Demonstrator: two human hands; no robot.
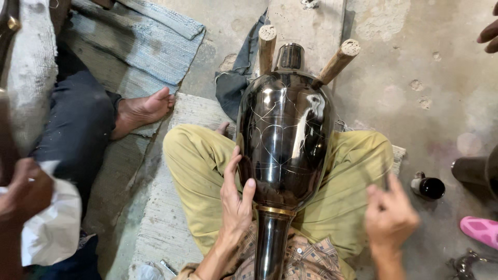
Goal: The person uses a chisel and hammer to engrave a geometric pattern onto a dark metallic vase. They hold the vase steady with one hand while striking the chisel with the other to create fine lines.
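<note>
A large glossy black metal vase (pixel 284 132) with thin scratched line patterns lies across my lap, its neck wedged between two wooden pegs (pixel 266 49) at the far end. Its brass-ringed stem (pixel 272 238) points toward me. My left hand (pixel 234 194) rests flat against the vase's lower left side, thumb on the shiny surface. My right hand (pixel 389 215) hovers blurred over my right knee, fingers loosely curled, holding nothing I can make out. My legs are crossed in olive trousers (pixel 199 155).
Another person sits at the left in dark trousers with a bare foot (pixel 145 109) and holds a white cloth (pixel 52 223). A small dark cup (pixel 428 186) stands on the concrete floor at right. A pink sandal (pixel 480 231) and a dark vessel (pixel 474 168) lie at the right edge.
</note>
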